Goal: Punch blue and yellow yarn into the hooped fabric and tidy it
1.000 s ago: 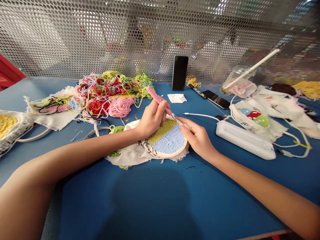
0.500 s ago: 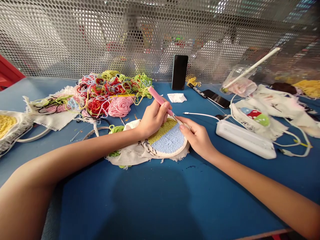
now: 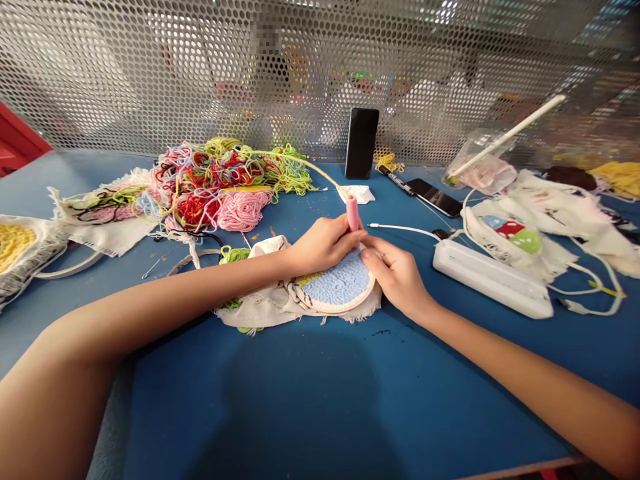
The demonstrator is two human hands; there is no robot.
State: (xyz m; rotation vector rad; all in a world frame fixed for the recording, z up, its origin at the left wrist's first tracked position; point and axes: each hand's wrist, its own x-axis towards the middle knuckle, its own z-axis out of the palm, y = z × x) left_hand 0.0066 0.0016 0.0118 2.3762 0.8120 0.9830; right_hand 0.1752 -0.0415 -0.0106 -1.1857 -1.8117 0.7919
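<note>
My left hand (image 3: 325,248) is closed round the pink handle of a punch needle (image 3: 353,212), which stands nearly upright at the far edge of the hoop. Yellow yarn (image 3: 310,164) runs from the handle's top back to the tangled pile. My right hand (image 3: 395,270) grips the right rim of the embroidery hoop (image 3: 330,309), thumb on top. Its cloth carries looped blue stitching (image 3: 340,280) and a strip of yellow-green stitching, partly under my left hand. The needle's tip is hidden by my fingers. Loose cloth (image 3: 250,312) spreads left of the hoop.
A tangled yarn pile (image 3: 200,180) lies behind on the left. A phone (image 3: 361,143) leans on the perforated metal screen (image 3: 125,87). A marker (image 3: 397,181), second phone (image 3: 434,197), white lamp-like bar (image 3: 493,280) with cables and stitched cloth (image 3: 510,230) lie right.
My left hand has moved right and tipped the punch needle from a leftward slant to nearly upright. The yellow yarn now arcs taut above the table. My right hand stays on the rim.
</note>
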